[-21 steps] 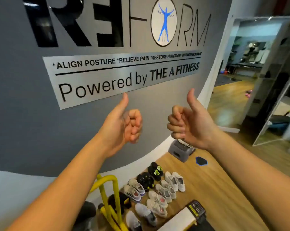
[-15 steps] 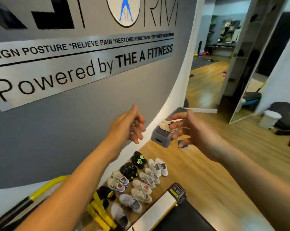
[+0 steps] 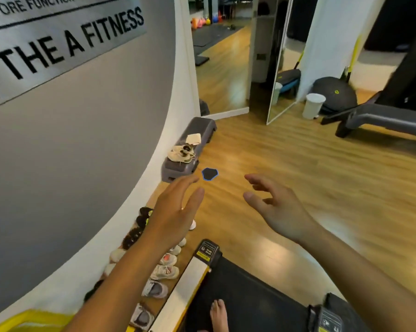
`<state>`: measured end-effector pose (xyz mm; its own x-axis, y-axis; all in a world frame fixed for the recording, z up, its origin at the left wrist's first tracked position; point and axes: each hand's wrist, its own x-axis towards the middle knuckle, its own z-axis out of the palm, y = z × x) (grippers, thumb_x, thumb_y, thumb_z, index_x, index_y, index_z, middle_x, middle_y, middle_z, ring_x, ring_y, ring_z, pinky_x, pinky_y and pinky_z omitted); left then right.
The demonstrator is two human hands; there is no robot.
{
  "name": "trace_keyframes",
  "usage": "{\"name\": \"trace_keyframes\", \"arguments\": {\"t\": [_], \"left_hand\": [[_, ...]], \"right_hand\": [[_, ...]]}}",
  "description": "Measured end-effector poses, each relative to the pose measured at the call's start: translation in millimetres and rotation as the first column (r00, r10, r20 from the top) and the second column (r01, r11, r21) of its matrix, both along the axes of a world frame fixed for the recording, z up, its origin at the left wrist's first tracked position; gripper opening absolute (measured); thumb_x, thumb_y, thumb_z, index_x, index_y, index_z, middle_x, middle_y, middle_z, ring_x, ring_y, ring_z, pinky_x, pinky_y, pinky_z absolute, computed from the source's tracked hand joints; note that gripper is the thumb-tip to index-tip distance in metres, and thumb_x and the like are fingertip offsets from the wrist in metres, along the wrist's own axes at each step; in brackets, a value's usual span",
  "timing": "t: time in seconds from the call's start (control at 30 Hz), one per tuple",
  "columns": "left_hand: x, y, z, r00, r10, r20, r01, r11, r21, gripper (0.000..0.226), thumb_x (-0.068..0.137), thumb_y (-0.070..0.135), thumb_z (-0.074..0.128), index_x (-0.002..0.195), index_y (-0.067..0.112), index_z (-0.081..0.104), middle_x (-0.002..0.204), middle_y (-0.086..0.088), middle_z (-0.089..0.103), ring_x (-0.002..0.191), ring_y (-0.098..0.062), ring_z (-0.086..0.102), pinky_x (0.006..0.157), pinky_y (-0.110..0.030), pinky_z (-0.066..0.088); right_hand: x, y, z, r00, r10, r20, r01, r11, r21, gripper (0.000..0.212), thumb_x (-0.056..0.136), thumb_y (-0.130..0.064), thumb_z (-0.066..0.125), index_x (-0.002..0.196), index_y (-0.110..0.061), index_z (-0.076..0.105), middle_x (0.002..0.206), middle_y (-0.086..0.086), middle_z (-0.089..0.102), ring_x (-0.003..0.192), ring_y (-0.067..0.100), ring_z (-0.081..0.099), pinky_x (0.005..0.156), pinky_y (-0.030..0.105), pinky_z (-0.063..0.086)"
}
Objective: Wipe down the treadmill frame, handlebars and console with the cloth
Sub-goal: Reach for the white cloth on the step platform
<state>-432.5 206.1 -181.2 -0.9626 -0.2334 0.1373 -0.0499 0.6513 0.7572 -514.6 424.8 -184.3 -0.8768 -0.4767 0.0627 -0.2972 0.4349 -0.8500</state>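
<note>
The left grip (image 3: 175, 209) and right grip (image 3: 278, 209) were held out over the wooden floor (image 3: 298, 164), fingers spread apart and empty. Below them, the treadmill (image 3: 250, 300) was seen at the frame's bottom edge, its long axis laid along the wall, flanked by a row of shoes (image 3: 163, 271).

Treadmill (image 3: 250, 295) at bottom of view, black belt flat, far end toward the wood floor. Left side rail (image 3: 185, 288) white with a yellow edge, capped by a black end cap (image 3: 208, 251) bearing a yellow label. Yellow handlebar (image 3: 29, 319) at lower left, cropped.
</note>
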Motion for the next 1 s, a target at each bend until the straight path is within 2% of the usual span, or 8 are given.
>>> {"name": "trace_keyframes", "arguments": {"t": [0.1,0.23,0.37,0.47,0.6,0.8,0.9,1.0], "left_hand": [[-58,-4,-25,0.999,-0.042,-0.027,0.041,0.998,-0.044,0.05,0.095,0.065,0.039,0.13,0.032,0.054,0.127,0.024,0.05,0.11,0.019,0.044,0.087,-0.001,0.03],[-152,-23,-66,0.999,-0.009,-0.042,0.006,0.998,-0.068,0.045,0.089,0.054,0.046,0.124,0.027,0.058,0.127,0.014,0.056,0.119,-0.004,0.049,0.093,-0.022,0.036],[-247,-57,-94,0.999,0.029,-0.027,-0.031,0.997,-0.075,0.053,0.089,0.056,0.044,0.128,0.023,0.059,0.134,0.009,0.054,0.128,-0.011,0.045,0.105,-0.034,0.039],[-307,-85,-100,0.997,0.07,-0.032,-0.074,0.984,-0.162,0.063,0.09,0.057,0.04,0.135,0.017,0.057,0.144,-0.001,0.052,0.135,-0.018,0.042,0.111,-0.042,0.035],[-376,-114,-100,0.995,0.073,0.067,-0.052,0.961,-0.271,0.07,0.089,0.061,0.033,0.143,0.02,0.049,0.155,0.0,0.038,0.144,-0.017,0.027,0.117,-0.048,0.026],[-471,-148,-115,0.985,0.122,0.123,-0.068,0.926,-0.371,0.078,0.086,0.068,0.022,0.149,0.024,0.039,0.16,0.004,0.028,0.15,-0.017,0.017,0.121,-0.049,0.018],[-540,-164,-145,0.97,0.167,0.177,-0.066,0.881,-0.469,0.086,0.084,0.072,0.014,0.154,0.024,0.029,0.164,0.001,0.019,0.153,-0.02,0.006,0.122,-0.053,0.007],[-622,-179,-199,0.928,0.228,0.294,-0.01,0.805,-0.593,0.086,0.091,0.074,0.015,0.158,0.023,0.004,0.166,-0.003,-0.006,0.152,-0.026,-0.013,0.12,-0.058,-0.003]], "right_hand": [[-48,10,-22,0.997,-0.009,-0.079,0.019,0.99,0.139,0.043,0.092,-0.039,0.058,0.134,-0.034,0.049,0.136,-0.013,0.051,0.119,0.0,0.046,0.098,0.025,0.044],[-129,7,-48,0.985,-0.007,-0.171,0.062,0.947,0.316,0.046,0.092,-0.037,0.06,0.136,-0.03,0.049,0.141,-0.009,0.047,0.127,0.004,0.042,0.099,0.013,0.028],[-225,-19,-59,0.988,0.022,-0.152,0.052,0.881,0.469,0.051,0.093,-0.045,0.055,0.141,-0.037,0.039,0.151,-0.01,0.032,0.139,0.009,0.032,0.101,0.017,0.029],[-296,-48,-53,0.985,0.072,-0.158,0.029,0.829,0.558,0.058,0.093,-0.05,0.051,0.146,-0.04,0.029,0.158,-0.011,0.02,0.142,0.011,0.028,0.103,0.023,0.035],[-376,-86,-53,0.986,0.098,-0.133,-0.004,0.819,0.573,0.061,0.093,-0.052,0.049,0.148,-0.042,0.024,0.159,-0.012,0.014,0.144,0.014,0.024,0.11,0.032,0.035],[-496,-127,-84,0.972,0.181,-0.152,-0.063,0.819,0.57,0.064,0.09,-0.058,0.049,0.147,-0.044,0.023,0.158,-0.009,0.02,0.142,0.015,0.029,0.108,0.034,0.038],[-581,-155,-120,0.937,0.285,-0.203,-0.087,0.751,0.654,0.067,0.092,-0.059,0.045,0.15,-0.04,0.018,0.16,-0.004,0.017,0.146,0.019,0.019,0.115,0.035,0.029],[-676,-175,-166,0.87,0.422,-0.255,-0.099,0.656,0.748,0.069,0.092,-0.062,0.041,0.151,-0.039,0.014,0.162,0.0,0.011,0.149,0.023,0.009,0.118,0.041,0.021]]}}
